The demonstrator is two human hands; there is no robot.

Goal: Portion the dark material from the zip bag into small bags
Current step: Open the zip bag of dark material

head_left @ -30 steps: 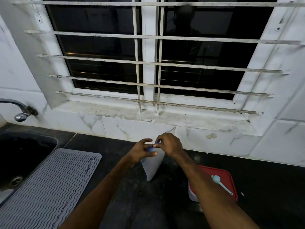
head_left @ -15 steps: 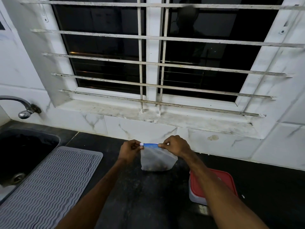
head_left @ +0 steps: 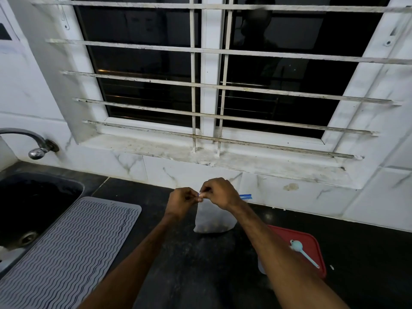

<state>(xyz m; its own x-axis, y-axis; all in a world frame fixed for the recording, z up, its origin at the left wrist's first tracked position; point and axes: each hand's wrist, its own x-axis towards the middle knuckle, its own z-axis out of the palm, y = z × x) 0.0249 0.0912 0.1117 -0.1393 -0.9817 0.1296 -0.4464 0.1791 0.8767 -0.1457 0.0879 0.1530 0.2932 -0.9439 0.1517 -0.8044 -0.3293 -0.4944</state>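
A clear zip bag (head_left: 211, 219) with a blue zip strip stands on the dark counter (head_left: 200, 264), some brownish pieces showing at its bottom. My left hand (head_left: 181, 200) and my right hand (head_left: 219, 192) meet at the bag's top left corner, both pinching the zip strip there. The blue strip's right end (head_left: 246, 196) sticks out past my right wrist. A red-lidded container (head_left: 310, 246) sits to the right, partly behind my right forearm, with a light blue spoon (head_left: 303, 253) lying on its lid.
A grey ribbed drying mat (head_left: 66, 253) lies on the left, beside a dark sink (head_left: 26, 208) with a metal tap (head_left: 35, 146). A barred window and its white marble sill (head_left: 223, 157) rise behind the counter.
My hands, half a second ago apart at the two ends of the zip strip, have come together at its left end. The bag now stands fuller and more upright.
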